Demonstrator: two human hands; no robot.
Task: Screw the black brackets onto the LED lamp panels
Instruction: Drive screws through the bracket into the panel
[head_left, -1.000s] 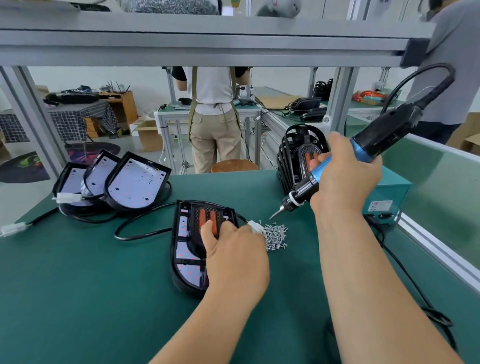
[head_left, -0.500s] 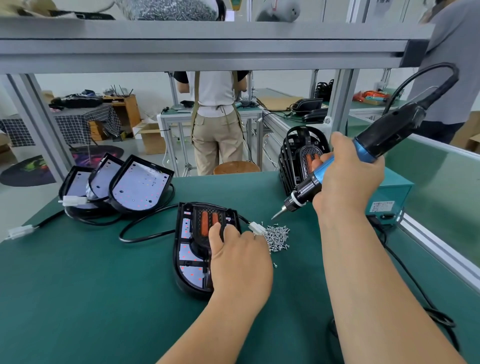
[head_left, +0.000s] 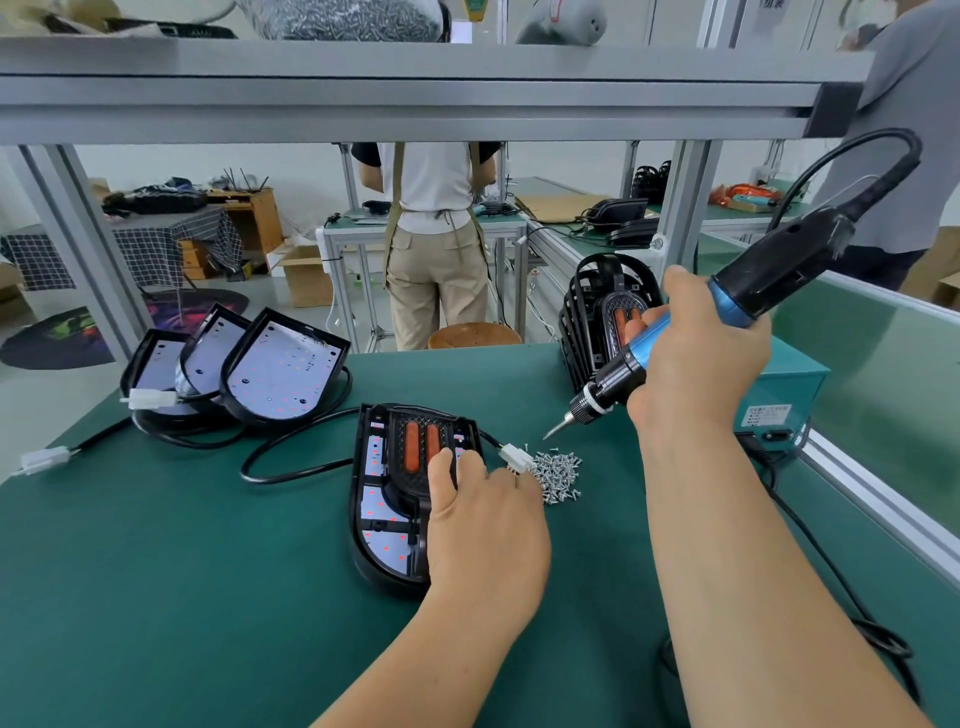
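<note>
L hand (head_left: 488, 530) lies palm-down on the right half of the panel (head_left: 379, 514), thumb and forefinger on the bracket (head_left: 410, 462). Fingers are loosely bent and nothing is seen gripped. Its outer fingers reach next to the screws (head_left: 560, 470); can't tell if they touch.

R hand (head_left: 696, 353) is wrapped tight round the driver (head_left: 769, 280), held up off the bench (head_left: 182, 571) and tilted, bit pointing down-left. The bit tip hangs just above the screws, apart from them and from the panel.

Panel lies flat at bench centre, rounded end toward the person, LED face up w/ red dots showing. Bracket sits on top of it, two orange strips at its far end.

White plug (head_left: 515, 457) lies btwn panel and screws, touching the pile. Black cable (head_left: 291, 467) loops out left of the panel.

Spare panels (head_left: 283, 374), three of them, lean overlapping at far left, faces up, w/ a white connector in front.

Bracket stack (head_left: 592, 317) stands on edge behind the R hand, partly hidden by it. Green box (head_left: 795, 384) sits just right of the stack, driver cord arching above.
</note>
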